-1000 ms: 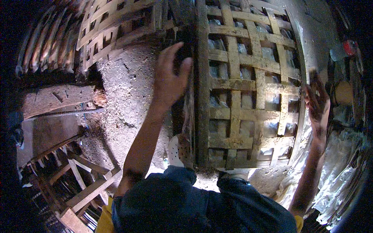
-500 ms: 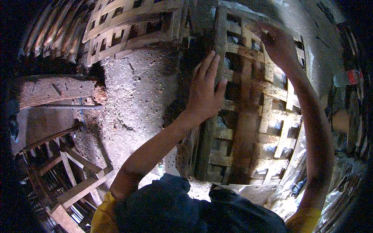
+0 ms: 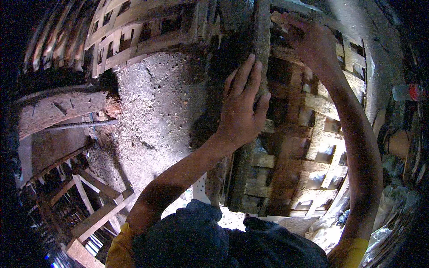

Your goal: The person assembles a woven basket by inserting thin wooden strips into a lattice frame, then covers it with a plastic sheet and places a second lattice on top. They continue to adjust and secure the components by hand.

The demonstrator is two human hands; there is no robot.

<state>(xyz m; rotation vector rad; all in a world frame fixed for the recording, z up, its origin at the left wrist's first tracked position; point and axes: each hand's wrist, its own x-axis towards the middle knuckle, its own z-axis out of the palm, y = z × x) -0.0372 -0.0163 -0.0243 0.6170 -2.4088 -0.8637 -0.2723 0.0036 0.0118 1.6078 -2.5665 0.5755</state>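
A wooden lattice crate of crossed slats stands in front of me, with bright light on its lower right part. My left hand lies along the crate's thick dark edge beam, its fingers stretched out and the thumb apart. At the crate's far end is my right hand, its fingers bent over the top slats. Shadow hides its fingertips, so whatever they grip cannot be made out. Dark material shows through some gaps between the slats.
Another slatted wooden frame stands at the far left. A log with nails in it and a broken wooden frame lie to the left on rough ground. A plastic bottle and crumpled plastic sheeting are at the right.
The far end of the crate's edge beam has shifted to the right, and the lattice has tilted slightly. My left hand has moved a little right with the beam; my right hand has shifted slightly left.
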